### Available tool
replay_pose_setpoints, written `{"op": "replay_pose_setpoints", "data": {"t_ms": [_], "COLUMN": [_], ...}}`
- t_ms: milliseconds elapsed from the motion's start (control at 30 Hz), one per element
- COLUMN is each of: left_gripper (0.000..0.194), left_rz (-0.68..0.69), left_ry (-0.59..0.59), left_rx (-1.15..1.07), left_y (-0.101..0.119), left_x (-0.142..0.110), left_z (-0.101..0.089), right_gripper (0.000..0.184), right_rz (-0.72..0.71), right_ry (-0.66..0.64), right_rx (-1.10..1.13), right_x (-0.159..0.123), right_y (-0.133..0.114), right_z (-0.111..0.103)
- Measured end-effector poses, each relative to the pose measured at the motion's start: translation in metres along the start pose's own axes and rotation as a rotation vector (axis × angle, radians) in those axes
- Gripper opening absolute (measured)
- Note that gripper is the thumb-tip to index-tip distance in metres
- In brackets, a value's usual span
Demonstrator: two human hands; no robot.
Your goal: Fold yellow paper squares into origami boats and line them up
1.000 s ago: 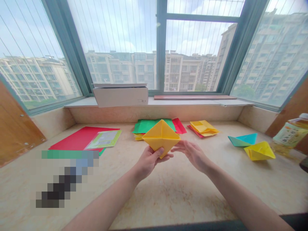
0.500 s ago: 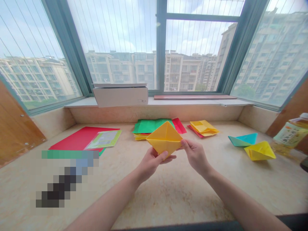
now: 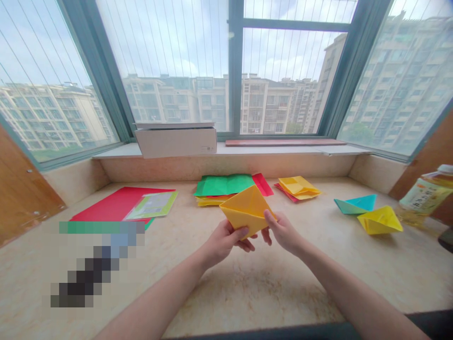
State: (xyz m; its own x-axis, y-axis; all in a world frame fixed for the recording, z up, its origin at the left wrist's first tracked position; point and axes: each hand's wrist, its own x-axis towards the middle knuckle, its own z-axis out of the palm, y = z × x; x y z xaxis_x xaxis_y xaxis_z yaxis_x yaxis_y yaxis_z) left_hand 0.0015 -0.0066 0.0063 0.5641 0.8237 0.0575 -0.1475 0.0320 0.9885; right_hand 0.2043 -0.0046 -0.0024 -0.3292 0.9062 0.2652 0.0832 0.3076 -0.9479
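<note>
A folded yellow paper (image 3: 247, 210), opened into a pocket with its peak at the top, is held above the counter in the middle of the view. My left hand (image 3: 226, 240) pinches its lower left part, thumb in front and fingers behind. At the right corner, my right hand (image 3: 283, 231) grips the front edge between thumb and fingers; some of its fingertips show below the paper. Behind it lies a stack of green, red and yellow paper (image 3: 224, 185). The fingers behind the paper are partly hidden.
Yellow and red folded papers (image 3: 299, 187) lie at the back. Right are a blue paper boat (image 3: 357, 205), a yellow paper boat (image 3: 380, 222) and a bottle (image 3: 426, 196). Red sheets (image 3: 106, 203) and a clear packet (image 3: 152, 206) lie left. A white box (image 3: 177, 141) stands on the sill.
My right hand has come from just beside the paper to gripping its right corner. The yellow paper has moved slightly right and down and tilted, its pocket turned more to one side.
</note>
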Motion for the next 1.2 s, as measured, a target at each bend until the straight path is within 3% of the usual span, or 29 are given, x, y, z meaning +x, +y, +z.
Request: {"op": "replay_pose_setpoints", "data": {"t_ms": [133,433,767,967,1100,1200], "left_gripper": [0.045,0.051,0.055,0.057,0.056,0.053], "left_rz": [0.022,0.023,0.045,0.071,0.073,0.070], "left_ry": [-0.014,0.037,0.097,0.043,0.007,0.017], "left_rx": [0.005,-0.016,0.090,0.121,0.114,0.147], "left_y": [0.002,0.001,-0.002,-0.002,-0.006,-0.008], "left_x": [-0.003,-0.002,0.006,0.005,0.006,0.007], "left_z": [0.000,0.000,-0.005,-0.009,-0.011,-0.010], "right_gripper": [0.069,0.060,0.073,0.062,0.042,0.038], "right_rz": [-0.008,-0.088,0.047,0.015,-0.040,-0.079], "right_ry": [-0.083,0.002,-0.206,-0.167,-0.150,-0.102], "right_rx": [0.055,-0.051,0.001,-0.063,0.079,0.091], "right_x": [-0.001,-0.002,0.001,0.002,0.001,0.000], "right_y": [0.002,0.007,0.003,-0.002,-0.009,-0.012], "right_z": [-0.002,0.004,-0.003,-0.003,-0.004,-0.003]}}
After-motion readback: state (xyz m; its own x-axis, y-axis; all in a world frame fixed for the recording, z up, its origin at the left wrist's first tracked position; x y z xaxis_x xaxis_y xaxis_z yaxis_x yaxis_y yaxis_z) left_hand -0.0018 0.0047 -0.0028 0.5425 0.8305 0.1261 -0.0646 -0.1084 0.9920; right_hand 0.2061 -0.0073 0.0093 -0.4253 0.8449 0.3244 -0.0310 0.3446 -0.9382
